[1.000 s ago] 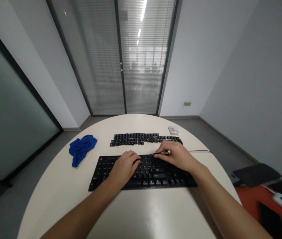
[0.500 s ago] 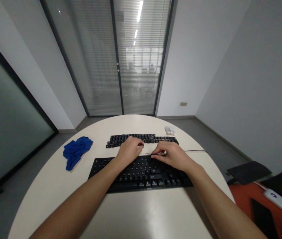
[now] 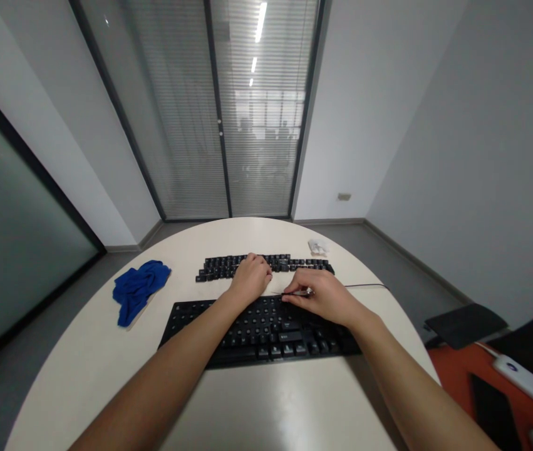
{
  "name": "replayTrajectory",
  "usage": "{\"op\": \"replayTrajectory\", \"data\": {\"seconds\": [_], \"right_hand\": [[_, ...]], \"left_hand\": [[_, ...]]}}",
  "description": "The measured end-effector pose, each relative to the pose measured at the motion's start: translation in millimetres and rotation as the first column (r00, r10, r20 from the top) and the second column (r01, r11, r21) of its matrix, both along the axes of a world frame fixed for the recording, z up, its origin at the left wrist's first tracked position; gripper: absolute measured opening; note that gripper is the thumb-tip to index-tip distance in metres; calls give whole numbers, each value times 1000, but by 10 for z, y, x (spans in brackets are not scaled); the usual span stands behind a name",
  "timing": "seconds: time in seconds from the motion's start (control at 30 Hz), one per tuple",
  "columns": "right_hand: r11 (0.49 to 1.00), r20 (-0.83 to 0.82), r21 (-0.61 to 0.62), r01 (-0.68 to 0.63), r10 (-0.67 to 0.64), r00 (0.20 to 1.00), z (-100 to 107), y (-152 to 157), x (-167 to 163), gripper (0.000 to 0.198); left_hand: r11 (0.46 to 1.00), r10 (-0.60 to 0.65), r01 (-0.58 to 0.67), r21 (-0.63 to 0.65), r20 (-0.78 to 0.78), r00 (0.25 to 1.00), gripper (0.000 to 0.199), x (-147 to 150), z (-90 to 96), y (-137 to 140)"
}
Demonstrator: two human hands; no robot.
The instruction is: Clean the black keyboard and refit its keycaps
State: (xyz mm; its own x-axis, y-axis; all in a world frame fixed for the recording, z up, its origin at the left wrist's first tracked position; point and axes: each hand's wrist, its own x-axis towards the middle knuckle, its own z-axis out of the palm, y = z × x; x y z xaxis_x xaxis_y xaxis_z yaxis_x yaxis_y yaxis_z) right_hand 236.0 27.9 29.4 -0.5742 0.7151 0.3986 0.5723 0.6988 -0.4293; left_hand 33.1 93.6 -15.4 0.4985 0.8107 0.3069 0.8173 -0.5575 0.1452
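Note:
Before me lies a black keyboard (image 3: 247,332), with bare key posts over much of it and keycaps still on its near and right parts. Loose black keycaps (image 3: 222,266) form rows beyond it. My left hand (image 3: 252,277) reaches over the keyboard to these rows, fingers curled and closed; their tips and whatever they pinch are hidden. Above the keyboard's far edge, my right hand (image 3: 320,294) pinches a thin pointed tool (image 3: 300,292) with a dark and silvery body. Its fine tip points left toward my left hand.
A crumpled blue cloth (image 3: 139,289) lies on the round table (image 3: 82,369) at left. At the back right sits a small clear plastic bag (image 3: 318,247). A black cable (image 3: 364,285) runs off the right edge. An orange seat (image 3: 458,369) holding a white power strip (image 3: 529,383) stands at right.
My left hand has turned slightly and its fingertips have settled at the keycap rows; the dark piece seen at its thumb is now hidden. My right hand keeps the tool. The view shifted slightly.

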Motion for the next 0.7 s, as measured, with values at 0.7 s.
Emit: {"op": "replayTrajectory", "data": {"seconds": [0.7], "right_hand": [[1000,20,-11,-5,5,1000,-21,5,3,8]], "left_hand": [[999,11,-7,44,-88,996,11,2,-15,47]]}}
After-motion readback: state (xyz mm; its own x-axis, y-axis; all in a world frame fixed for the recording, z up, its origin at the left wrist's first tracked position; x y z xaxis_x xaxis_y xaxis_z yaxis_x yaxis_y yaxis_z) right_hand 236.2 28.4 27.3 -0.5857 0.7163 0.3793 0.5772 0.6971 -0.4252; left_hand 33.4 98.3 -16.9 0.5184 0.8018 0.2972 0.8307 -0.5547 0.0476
